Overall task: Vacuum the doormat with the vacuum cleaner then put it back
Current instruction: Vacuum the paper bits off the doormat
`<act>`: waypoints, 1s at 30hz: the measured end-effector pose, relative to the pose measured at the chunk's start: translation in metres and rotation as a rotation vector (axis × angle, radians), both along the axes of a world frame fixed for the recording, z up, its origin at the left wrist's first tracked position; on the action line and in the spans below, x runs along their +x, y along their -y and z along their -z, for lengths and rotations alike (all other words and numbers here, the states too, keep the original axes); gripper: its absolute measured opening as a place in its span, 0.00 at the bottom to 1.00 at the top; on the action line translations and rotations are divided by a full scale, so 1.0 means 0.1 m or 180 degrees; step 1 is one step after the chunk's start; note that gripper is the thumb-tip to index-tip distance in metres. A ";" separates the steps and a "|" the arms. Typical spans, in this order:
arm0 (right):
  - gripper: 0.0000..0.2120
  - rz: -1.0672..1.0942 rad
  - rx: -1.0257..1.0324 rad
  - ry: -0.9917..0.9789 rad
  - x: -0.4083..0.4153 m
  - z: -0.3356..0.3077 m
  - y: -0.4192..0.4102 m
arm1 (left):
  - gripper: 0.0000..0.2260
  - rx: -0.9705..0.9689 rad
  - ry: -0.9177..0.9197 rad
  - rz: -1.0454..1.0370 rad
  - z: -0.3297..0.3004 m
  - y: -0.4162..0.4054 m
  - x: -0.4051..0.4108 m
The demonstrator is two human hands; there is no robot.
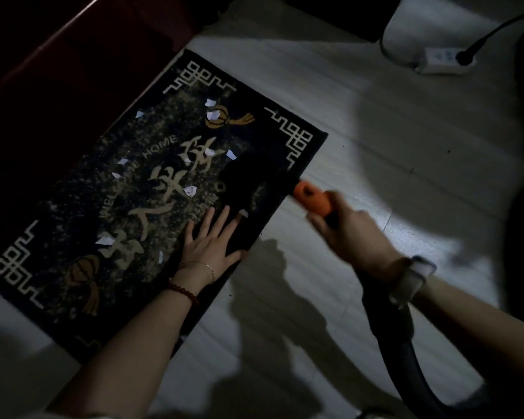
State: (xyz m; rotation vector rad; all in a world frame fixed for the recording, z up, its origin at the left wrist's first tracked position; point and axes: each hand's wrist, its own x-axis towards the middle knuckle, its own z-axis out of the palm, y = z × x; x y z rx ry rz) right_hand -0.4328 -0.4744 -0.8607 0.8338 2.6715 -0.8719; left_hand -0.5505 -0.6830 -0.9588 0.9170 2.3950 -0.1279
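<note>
Left hand (210, 243) presses flat near the dark patterned doormat's (73, 192) right edge; right hand (350, 234) grips the orange-collared vacuum handle (312, 198) over bare pale floor (375, 131).

Bare floor (360, 131) beside doormat (73, 207), power strip (442, 60) far corner, hose (406, 343) near right

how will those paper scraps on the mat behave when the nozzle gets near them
The paper scraps look thin and torn, so they are probably very light and should lift easily. They lie loose on the doormat, so airflow may scatter some. The left hand presses the mat flat, which likely stops it shifting.
</note>
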 end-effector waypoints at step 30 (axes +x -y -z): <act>0.16 0.0663 -0.1277 -0.0533 -0.35 -0.24 -0.03 | 0.33 -0.0022 -0.0082 0.0018 0.01 0.00 -0.01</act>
